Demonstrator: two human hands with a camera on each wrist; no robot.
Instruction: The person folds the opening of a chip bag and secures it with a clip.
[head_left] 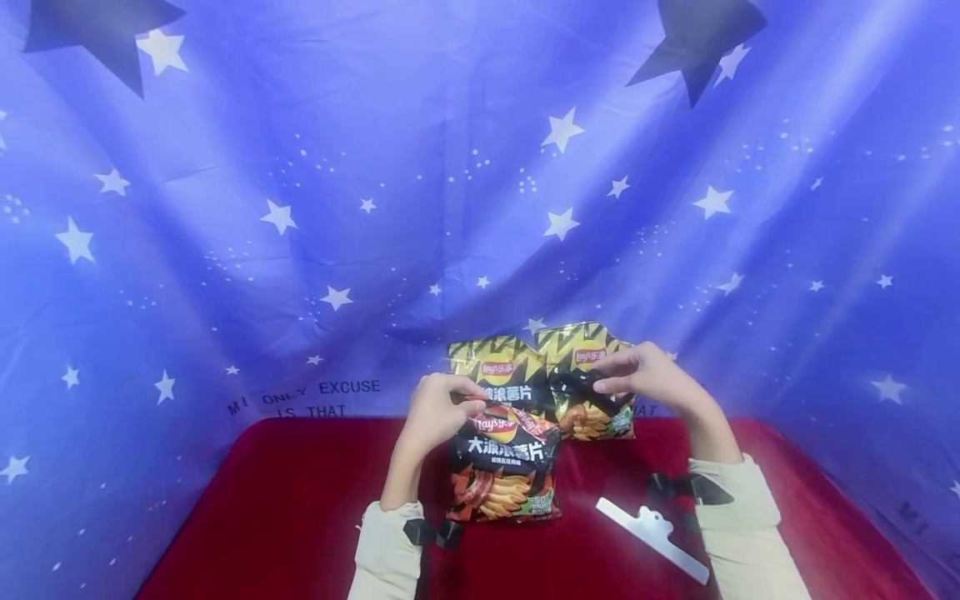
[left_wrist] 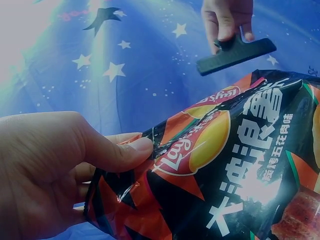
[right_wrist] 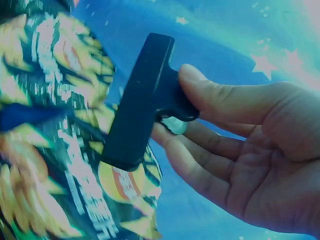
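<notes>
My left hand (head_left: 441,410) pinches the folded-over top edge of a red-and-black potato chip bag (head_left: 504,479), thumb on the printed front. In the left wrist view, the bag (left_wrist: 240,165) runs from those fingers to the lower right, its top creased. My right hand (head_left: 647,377) holds a black bag clip (right_wrist: 137,107) by its handle, between thumb and fingers. The long bar of the clip sticks out past the fingertips, apart from the red-and-black bag in the left wrist view.
Two yellow-and-black chip bags (head_left: 487,358) (head_left: 581,342) stand upright behind the front bag. A white bag clip (head_left: 652,537) lies on the red cloth-covered table (head_left: 300,517), right of the front bag. A blue star-patterned curtain (head_left: 420,167) hangs behind.
</notes>
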